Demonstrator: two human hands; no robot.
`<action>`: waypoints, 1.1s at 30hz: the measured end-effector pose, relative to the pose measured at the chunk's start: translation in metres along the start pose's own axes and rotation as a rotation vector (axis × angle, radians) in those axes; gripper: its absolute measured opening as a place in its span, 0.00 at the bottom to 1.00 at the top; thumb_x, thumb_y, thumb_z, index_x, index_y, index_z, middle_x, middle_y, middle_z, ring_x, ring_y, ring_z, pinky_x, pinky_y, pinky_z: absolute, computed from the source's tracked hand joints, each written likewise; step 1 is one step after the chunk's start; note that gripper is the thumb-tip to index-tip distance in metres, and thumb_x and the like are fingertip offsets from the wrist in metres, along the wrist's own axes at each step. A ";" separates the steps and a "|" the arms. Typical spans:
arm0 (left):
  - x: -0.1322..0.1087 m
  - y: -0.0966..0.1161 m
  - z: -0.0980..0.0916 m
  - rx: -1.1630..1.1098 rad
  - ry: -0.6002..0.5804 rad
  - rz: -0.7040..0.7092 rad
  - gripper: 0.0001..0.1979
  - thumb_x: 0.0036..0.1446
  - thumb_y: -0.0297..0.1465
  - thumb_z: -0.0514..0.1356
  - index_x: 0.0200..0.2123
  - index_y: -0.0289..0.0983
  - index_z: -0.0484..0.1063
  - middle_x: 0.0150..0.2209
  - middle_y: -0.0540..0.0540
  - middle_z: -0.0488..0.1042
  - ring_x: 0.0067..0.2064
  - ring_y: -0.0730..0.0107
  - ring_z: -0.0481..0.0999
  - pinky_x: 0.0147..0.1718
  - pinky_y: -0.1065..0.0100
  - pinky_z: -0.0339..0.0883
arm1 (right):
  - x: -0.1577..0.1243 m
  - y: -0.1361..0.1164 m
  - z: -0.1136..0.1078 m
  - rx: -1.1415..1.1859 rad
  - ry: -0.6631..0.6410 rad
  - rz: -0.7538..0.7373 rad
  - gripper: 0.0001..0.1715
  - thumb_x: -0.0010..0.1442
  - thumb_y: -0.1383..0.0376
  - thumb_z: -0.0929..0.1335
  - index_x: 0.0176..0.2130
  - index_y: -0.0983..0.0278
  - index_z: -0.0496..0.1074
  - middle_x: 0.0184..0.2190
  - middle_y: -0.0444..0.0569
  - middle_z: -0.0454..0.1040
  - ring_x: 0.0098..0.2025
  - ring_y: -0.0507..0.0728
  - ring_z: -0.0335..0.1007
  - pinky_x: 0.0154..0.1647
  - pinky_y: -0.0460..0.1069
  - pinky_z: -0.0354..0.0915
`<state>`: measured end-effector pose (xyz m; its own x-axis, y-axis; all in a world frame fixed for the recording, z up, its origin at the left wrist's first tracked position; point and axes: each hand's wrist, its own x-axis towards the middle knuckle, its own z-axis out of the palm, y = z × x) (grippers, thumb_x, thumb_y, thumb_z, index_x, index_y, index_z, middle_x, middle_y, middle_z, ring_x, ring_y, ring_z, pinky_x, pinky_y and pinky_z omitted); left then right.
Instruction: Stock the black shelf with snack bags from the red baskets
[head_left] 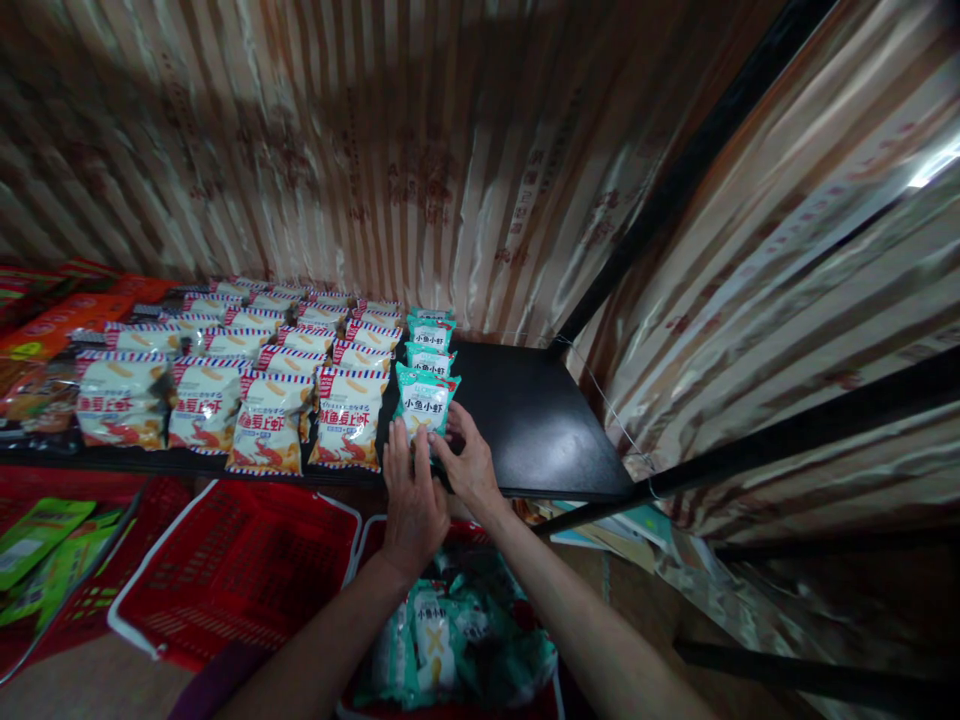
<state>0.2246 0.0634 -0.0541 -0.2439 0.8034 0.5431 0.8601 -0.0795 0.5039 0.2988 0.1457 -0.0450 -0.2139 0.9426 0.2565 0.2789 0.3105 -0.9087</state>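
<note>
A teal and white snack bag (424, 392) stands upright at the front of a short row on the black shelf (559, 420). My left hand (412, 500) has its fingers against the bag's lower front and left side. On its lower right side are the bent fingers of my right hand (471, 462), so the bag is held between both hands. Behind it, matching teal bags (430, 335) line up toward the back. Below my forearms, a red basket (555, 700) holds several more teal bags (431, 640). The bag's bottom edge is partly hidden by my fingers.
White snack bags with striped tops (349, 415) fill several rows to the left, beside orange packages (67, 325). An empty-looking red basket (247, 570) and one with green packets (45, 550) sit below. A black metal post (637, 190) slants up at right, before wrinkled sheeting (450, 150).
</note>
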 end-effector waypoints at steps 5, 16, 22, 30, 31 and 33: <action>0.001 -0.001 -0.001 0.031 0.007 -0.020 0.32 0.55 0.21 0.49 0.63 0.29 0.45 0.67 0.28 0.36 0.68 0.49 0.35 0.61 0.45 0.46 | -0.002 0.002 0.003 -0.032 -0.018 0.012 0.30 0.55 0.59 0.67 0.56 0.65 0.62 0.49 0.55 0.73 0.48 0.60 0.71 0.49 0.55 0.68; 0.000 0.001 0.001 0.012 0.038 -0.022 0.37 0.54 0.20 0.50 0.65 0.32 0.38 0.67 0.28 0.36 0.68 0.47 0.35 0.60 0.42 0.47 | -0.002 -0.001 -0.001 -0.001 -0.033 0.015 0.31 0.53 0.58 0.69 0.55 0.62 0.64 0.49 0.53 0.73 0.47 0.59 0.72 0.47 0.55 0.69; 0.001 0.004 -0.001 0.007 0.040 -0.014 0.37 0.54 0.19 0.49 0.65 0.33 0.37 0.67 0.28 0.36 0.68 0.47 0.34 0.60 0.42 0.46 | -0.004 -0.002 -0.003 0.006 -0.001 -0.006 0.30 0.53 0.59 0.70 0.54 0.63 0.65 0.46 0.54 0.74 0.46 0.59 0.72 0.47 0.54 0.69; -0.004 0.006 -0.017 -0.121 0.084 0.167 0.24 0.56 0.19 0.47 0.57 0.32 0.57 0.62 0.31 0.54 0.66 0.51 0.48 0.58 0.45 0.55 | -0.019 -0.013 -0.018 0.010 0.104 -0.061 0.24 0.58 0.58 0.66 0.53 0.63 0.64 0.48 0.55 0.72 0.49 0.59 0.70 0.50 0.55 0.68; -0.008 0.008 -0.020 -0.168 0.052 0.241 0.21 0.56 0.19 0.46 0.54 0.32 0.61 0.58 0.33 0.61 0.64 0.54 0.55 0.57 0.49 0.59 | -0.027 -0.014 -0.023 0.012 0.133 -0.061 0.23 0.60 0.58 0.64 0.53 0.63 0.64 0.48 0.55 0.71 0.49 0.58 0.70 0.51 0.56 0.67; -0.019 0.011 -0.025 -0.254 -0.106 0.375 0.17 0.57 0.20 0.45 0.45 0.34 0.69 0.47 0.38 0.71 0.55 0.61 0.68 0.52 0.57 0.66 | -0.047 -0.015 -0.037 0.015 0.185 -0.054 0.20 0.62 0.59 0.62 0.53 0.62 0.63 0.48 0.55 0.71 0.49 0.58 0.69 0.52 0.56 0.66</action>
<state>0.2275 0.0322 -0.0419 0.1218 0.7463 0.6543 0.7399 -0.5077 0.4413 0.3388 0.1017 -0.0313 -0.0522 0.9317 0.3595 0.2571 0.3604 -0.8967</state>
